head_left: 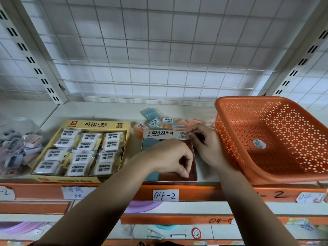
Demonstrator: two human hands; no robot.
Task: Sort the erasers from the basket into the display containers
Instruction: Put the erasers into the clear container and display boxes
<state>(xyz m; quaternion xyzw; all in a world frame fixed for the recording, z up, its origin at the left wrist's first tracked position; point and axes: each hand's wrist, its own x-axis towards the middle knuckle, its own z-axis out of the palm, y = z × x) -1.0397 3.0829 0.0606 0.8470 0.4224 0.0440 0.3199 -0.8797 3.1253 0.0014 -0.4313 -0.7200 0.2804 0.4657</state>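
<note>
Here, you are looking down at a shop shelf (106,110), both bare arms reaching forward; at the centre, right at the shelf's front edge, a small box (170,182) holds blue and orange-brown erasers (150,175) laid flat. Your left hand (170,157) hovers over the box, fingers curled, tips down on the erasers; whether they pinch one cannot be told. Your right hand (205,146) has its fingers curled at the right corner of the box's upright flap (165,134), pinching it by the look.

More loose erasers (156,119) lie heaped on the shelf just behind the flap; the orange basket (230,130) stands to the right, only a round sticker showing on its floor. A yellow box (95,124) of wrapped white erasers sits to the left; a clear jar (16,148) is beyond it.

The likely trouble: pressing down near the front could slide the small box off the shelf; if the flap slips from your right hand it may fold onto the row; an eraser pushed in crooked could jam the row; your right wrist, close beside the basket, could nudge it; reaching back could scatter the heap.
</note>
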